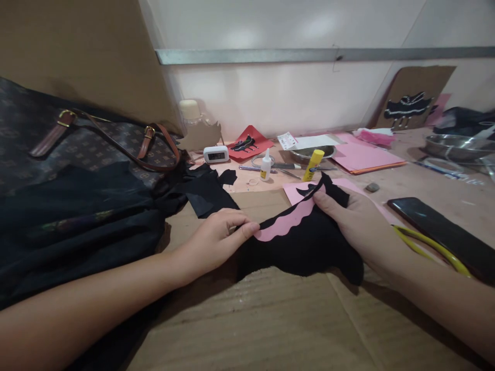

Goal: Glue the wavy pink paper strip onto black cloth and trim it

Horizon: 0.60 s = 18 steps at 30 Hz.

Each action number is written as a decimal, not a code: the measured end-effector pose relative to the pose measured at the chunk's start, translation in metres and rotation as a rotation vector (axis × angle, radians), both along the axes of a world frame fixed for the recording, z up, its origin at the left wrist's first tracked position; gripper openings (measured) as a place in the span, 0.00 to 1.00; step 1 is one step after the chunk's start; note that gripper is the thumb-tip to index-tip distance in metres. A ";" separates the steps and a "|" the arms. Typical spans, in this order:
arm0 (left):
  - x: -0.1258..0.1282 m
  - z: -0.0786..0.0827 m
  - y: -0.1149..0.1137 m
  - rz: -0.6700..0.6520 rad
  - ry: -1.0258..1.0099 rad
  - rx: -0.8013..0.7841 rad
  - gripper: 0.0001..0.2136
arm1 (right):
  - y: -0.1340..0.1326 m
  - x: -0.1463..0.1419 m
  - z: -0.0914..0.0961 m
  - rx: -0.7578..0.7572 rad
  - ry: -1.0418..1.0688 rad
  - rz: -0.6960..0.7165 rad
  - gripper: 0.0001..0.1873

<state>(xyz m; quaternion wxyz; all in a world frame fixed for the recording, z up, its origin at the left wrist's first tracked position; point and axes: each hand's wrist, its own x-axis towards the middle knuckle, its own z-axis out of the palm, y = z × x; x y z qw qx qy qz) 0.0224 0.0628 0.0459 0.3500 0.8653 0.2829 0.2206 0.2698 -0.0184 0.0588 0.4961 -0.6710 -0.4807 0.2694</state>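
Observation:
Between my two hands a piece of black fabric (297, 250) is held up above the cardboard, with a wavy-edged strip of pink paper (284, 224) lying along its upper part. My left hand (220, 237) pinches the left end of strip and fabric between thumb and fingers. At the upper right, my right hand (353, 216) grips the fabric and the strip's other end, thumb on top. The fabric's lower edge hangs down unevenly. Behind it, a pink sheet (290, 193) is partly hidden. Black fabric scraps (209, 193) lie beyond my left hand.
Cardboard (247, 324) covers the near table. Behind stand a glue bottle (265, 167), a yellow glue stick (313, 166) and a white digital clock (215, 154). Yellow-handled scissors (433, 247) and a phone (444, 232) lie right. A brown patterned bag (116, 139) fills the left.

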 end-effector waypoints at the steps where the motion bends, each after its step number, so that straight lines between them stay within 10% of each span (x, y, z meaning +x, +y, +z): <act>1: -0.001 -0.001 0.000 0.003 0.000 0.003 0.18 | 0.000 0.000 0.000 -0.003 0.005 -0.003 0.22; 18: -0.002 -0.004 0.001 0.039 -0.035 0.064 0.13 | 0.001 0.001 0.002 0.004 -0.038 -0.072 0.24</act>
